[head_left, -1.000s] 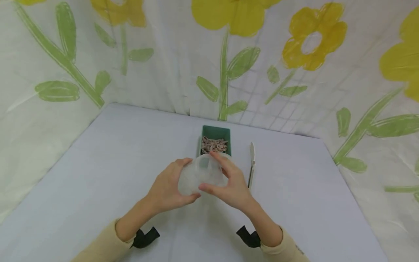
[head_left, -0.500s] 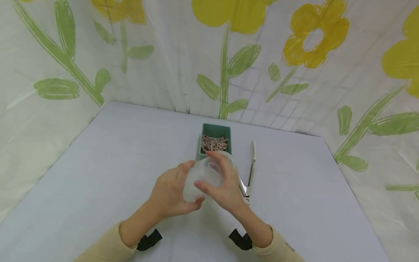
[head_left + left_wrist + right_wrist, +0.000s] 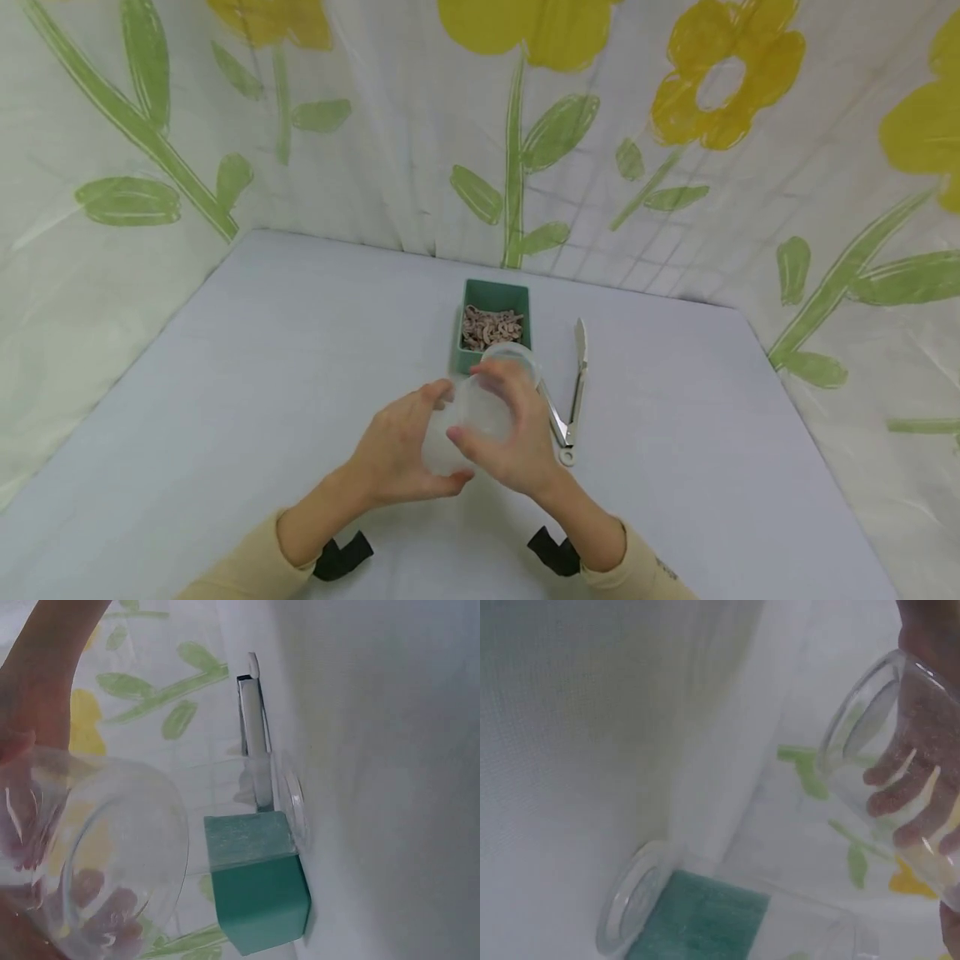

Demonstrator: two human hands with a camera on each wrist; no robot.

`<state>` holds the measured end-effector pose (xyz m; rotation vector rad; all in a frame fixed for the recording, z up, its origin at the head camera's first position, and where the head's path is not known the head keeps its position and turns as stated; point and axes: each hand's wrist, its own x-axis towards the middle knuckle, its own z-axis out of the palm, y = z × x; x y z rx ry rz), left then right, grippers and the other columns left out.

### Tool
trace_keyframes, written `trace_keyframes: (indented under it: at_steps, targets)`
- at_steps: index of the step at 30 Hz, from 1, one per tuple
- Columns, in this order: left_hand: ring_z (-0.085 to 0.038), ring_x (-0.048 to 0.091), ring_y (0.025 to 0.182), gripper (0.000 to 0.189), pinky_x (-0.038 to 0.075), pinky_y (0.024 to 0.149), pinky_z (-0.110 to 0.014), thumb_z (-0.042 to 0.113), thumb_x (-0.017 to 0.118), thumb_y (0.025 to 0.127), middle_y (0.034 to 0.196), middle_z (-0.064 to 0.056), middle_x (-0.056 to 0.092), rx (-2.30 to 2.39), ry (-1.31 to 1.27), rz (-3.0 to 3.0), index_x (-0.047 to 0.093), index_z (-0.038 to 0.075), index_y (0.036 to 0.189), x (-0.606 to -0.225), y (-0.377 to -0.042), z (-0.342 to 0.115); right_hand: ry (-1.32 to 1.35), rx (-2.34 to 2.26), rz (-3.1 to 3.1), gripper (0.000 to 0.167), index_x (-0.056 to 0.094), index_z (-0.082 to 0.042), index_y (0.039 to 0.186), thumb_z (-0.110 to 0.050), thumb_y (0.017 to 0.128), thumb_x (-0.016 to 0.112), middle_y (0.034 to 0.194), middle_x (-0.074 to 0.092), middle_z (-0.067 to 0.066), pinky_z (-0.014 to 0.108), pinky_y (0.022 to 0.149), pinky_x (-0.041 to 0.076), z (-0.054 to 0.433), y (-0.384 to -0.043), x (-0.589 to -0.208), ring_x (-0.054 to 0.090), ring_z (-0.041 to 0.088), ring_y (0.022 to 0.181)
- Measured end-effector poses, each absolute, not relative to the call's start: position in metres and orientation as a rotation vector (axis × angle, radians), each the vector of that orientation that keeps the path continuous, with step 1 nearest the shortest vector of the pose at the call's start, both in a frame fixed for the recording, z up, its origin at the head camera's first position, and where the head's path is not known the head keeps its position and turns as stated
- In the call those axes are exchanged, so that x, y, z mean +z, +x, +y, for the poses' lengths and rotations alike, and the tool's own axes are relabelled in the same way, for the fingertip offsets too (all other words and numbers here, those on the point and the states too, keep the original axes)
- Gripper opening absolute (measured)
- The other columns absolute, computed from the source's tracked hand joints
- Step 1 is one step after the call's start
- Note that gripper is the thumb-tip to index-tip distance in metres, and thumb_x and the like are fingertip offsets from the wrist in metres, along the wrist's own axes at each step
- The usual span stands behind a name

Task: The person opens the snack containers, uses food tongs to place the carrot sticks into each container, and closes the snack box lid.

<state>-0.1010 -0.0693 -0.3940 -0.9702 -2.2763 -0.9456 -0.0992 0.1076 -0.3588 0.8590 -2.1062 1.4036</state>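
Note:
Both hands hold a clear cup [image 3: 482, 414] above the table, its body tilted. My left hand [image 3: 397, 454] grips it from the left, thumb on the near side and fingers on the far side. My right hand [image 3: 521, 442] curls round its right part, thumb toward me. Fingers show through the wall of the held cup [image 3: 855, 761] in the right wrist view. A second clear cup [image 3: 525, 353] stands on the table just beyond the right hand, mostly hidden by it in the head view; the right wrist view shows this standing cup [image 3: 810, 919] apart from the held one.
A green box [image 3: 497, 293] of pale brown curled strips [image 3: 491, 327] stands behind the cups. Metal tongs [image 3: 577, 408] lie spread to the right, one arm partly hidden. The white table [image 3: 322, 333] meets a flower-painted curtain [image 3: 405, 167] at the back.
Both hands and the held cup have shifted slightly toward me, with the left hand also moving right. More of the standing cup's rim and of the tongs shows now.

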Motion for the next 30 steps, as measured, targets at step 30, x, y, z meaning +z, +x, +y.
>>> trace_keyframes:
  at_steps: [30]
  targets:
    - [-0.019, 0.054, 0.109, 0.089, 0.049, 0.087, -0.035, 0.018, 0.085, 0.072, 0.129, -0.004, 0.053, -1.769, -1.488, -2.590, 0.032, 0.008, 0.144, -0.386, -0.106, -0.104, 1.298, 1.313, -2.296, 0.069, 0.046, -0.006, 0.138, -0.058, 0.093, 0.050, 0.136, 0.048, 0.015, 0.042, 0.094, 0.047, 0.128, -0.088, -0.337, 0.047, 0.027, 0.122]
